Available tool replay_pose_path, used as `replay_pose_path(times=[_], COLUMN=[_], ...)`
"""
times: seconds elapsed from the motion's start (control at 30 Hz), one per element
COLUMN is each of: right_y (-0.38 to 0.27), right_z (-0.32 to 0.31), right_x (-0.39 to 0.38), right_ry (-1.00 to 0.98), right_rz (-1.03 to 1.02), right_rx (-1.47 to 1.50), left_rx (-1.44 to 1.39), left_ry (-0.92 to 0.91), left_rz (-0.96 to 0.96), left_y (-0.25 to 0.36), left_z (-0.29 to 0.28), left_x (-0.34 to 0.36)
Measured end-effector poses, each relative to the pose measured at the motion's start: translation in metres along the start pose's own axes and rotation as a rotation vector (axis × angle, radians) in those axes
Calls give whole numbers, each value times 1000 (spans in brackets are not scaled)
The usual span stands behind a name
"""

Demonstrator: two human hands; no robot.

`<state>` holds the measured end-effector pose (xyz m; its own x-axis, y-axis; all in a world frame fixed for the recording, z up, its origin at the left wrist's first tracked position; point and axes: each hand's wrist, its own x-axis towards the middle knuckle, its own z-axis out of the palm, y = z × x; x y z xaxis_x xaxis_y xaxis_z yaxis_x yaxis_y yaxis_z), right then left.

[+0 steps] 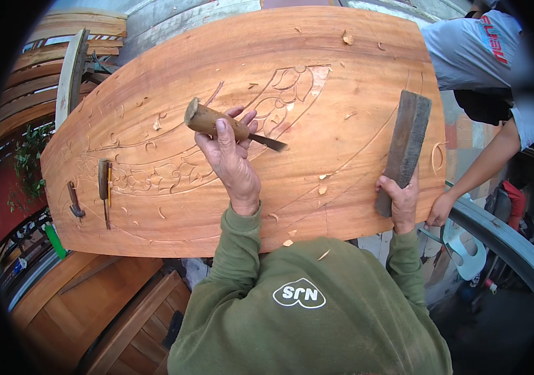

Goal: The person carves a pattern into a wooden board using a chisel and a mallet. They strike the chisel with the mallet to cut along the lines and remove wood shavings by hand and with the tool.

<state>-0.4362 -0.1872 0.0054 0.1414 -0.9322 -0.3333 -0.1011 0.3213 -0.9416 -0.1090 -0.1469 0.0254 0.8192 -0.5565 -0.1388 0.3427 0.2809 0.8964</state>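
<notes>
My left hand (239, 172) is raised over a large wooden board (367, 81), fingers wrapped round the thick wooden handle of a chisel (199, 116). The chisel's dark blade points right and slightly down, above the board. On the right, my right hand (403, 200) grips the lower end of a long, worn, dark wooden block (408, 134), held tilted over the board's right part. Scrolling leaf-like carving (182, 172) runs in a curved band across the board. Curled wood shavings (347, 39) are scattered over it.
At the board's left lie a second chisel (103, 181), a yellow pencil (110, 184) and a small hammer (75, 200). Another person's hand (440, 209) touches the board's right edge. Wooden panels (85, 300) stand at lower left; a metal beam (504, 234) passes at right.
</notes>
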Motion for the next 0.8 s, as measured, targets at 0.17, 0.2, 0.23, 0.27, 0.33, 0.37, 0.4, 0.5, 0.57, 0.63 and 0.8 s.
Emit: replay_pose_path(times=[0.17, 0.2, 0.23, 0.27, 0.33, 0.37, 0.4, 0.5, 0.57, 0.63, 0.8], right_y=[-10, -15, -18, -22, -37, -54, -72, -123, -147, -167, -210], right_z=[5, 5, 7, 10, 20, 32, 43, 68, 92, 113, 160], right_x=[0, 1, 3, 9, 22, 30, 38, 59, 71, 78, 102], right_ry=[-31, -39, -54, -76, -103, -157, -206, -290, -333, -373, -694], right_rz=[5, 8, 7, -71, -147, -220, -297, -395, -518, -639, -1045], right_rx=[-13, -38, -39, -97, -158, -139, -125, -116, -116, -114, -200], left_rx=[110, 91, 77, 76, -35, -34, -76, -131, -182, -190, -181], left_ry=[25, 11, -1, 11, 129, 140, 182, 249, 245, 260, 279], left_rz=[-111, -134, -150, -142, -39, -33, 17, 86, 63, 60, 154], left_y=[-2, -6, -7, -12, -29, -35, -42, -54, -57, -58, -64], left_z=[-14, -19, -23, -22, -14, -12, -7, 10, 10, 8, 17], left_x=[-9, -7, -5, -4, 1, 3, 7, 14, 14, 14, 9])
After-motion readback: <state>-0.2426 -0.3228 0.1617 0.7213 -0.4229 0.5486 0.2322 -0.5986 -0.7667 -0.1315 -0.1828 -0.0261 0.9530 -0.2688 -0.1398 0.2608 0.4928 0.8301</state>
